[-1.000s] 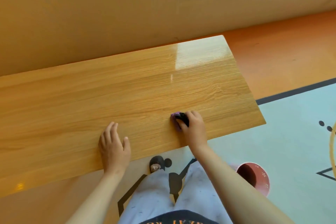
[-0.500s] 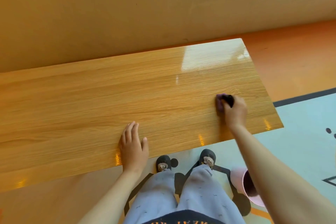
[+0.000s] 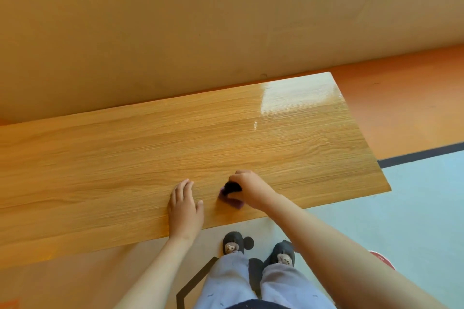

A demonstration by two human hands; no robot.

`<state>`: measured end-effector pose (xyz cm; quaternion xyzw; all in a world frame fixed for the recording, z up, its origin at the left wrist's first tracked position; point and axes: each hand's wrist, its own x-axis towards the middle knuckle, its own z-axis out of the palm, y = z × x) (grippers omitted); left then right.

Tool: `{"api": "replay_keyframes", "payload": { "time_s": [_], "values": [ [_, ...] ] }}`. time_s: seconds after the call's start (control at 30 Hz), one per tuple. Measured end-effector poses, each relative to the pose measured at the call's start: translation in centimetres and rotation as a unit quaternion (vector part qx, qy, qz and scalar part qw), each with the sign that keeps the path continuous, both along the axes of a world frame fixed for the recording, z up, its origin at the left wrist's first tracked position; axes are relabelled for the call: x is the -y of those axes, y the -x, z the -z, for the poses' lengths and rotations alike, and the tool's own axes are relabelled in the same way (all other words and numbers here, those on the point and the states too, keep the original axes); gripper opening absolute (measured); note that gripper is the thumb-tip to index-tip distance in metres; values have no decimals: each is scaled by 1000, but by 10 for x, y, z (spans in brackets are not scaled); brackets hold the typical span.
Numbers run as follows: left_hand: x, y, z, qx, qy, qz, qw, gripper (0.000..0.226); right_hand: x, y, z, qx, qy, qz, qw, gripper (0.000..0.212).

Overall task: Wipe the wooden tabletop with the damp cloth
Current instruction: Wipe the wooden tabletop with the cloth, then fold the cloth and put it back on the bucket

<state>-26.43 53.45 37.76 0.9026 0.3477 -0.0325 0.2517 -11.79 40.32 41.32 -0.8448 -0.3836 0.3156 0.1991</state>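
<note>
wooden tabletop (image 3: 150, 158): wiping under way. cloth (image 3: 231, 195), purple and dark, lies on the near strip right of centre, bunched under the right hand (image 3: 253, 189), whose fingers curl round it. left hand (image 3: 184, 208) rests flat, fingers straight, just beside it. no streaks show which parts are done; the long left stretch likely remains.

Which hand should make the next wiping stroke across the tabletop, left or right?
Right. The right hand grips the cloth against the tabletop. The left hand rests flat on the wood beside it, holding nothing, probably just bracing.
</note>
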Motion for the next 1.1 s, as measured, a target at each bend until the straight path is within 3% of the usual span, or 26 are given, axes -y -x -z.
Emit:
{"api": "replay_keyframes", "payload": {
  "time_s": [0.1, 0.23, 0.37, 0.53, 0.7, 1.1],
  "values": [
    [1, -20, -27, -22, 66, -41, 997, 60, 36, -18, -33, -74, -53, 117, 989, 12],
    [14, -72, -100, 82, 176, -20, 981, 48, 78, -58, -100, -158, -191, 251, 936, 10],
    [38, -120, -183, 191, 250, 85, 945, 40, 111, -81, -157, -214, -268, 265, 901, 17],
    [72, -150, -250, 205, 326, 240, 891, 40, 136, -87, -205, -236, -326, 222, 888, 11],
    [87, -150, -268, 211, 384, 248, 864, 23, 144, -86, -224, -233, -368, 215, 874, 17],
    [91, -140, -241, 218, 341, 205, 891, 7, 147, -81, -208, -198, -385, 215, 875, 12]
  ]
}}
